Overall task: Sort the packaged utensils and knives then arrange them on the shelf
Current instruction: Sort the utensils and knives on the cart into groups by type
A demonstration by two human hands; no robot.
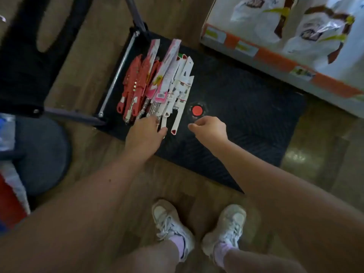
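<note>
A row of packaged knives and utensils lies on a black flat cart deck (246, 115). Red knives (134, 83) are at the left, pink-carded ones (163, 75) in the middle, white-handled ones (182, 89) at the right. My left hand (144, 133) rests palm down on the near ends of the middle packages, fingers spread over their handles. My right hand (209, 129) hovers just right of the white-handled packages, fingers curled loosely with nothing visible in them.
A red round button (197, 110) sits on the cart deck beside my right hand. The cart's folded metal handle (118, 75) lies at its left. A shelf with white bags (295, 32) stands at the upper right. A dark round stool (43, 154) is at left. My shoes (197, 227) are below.
</note>
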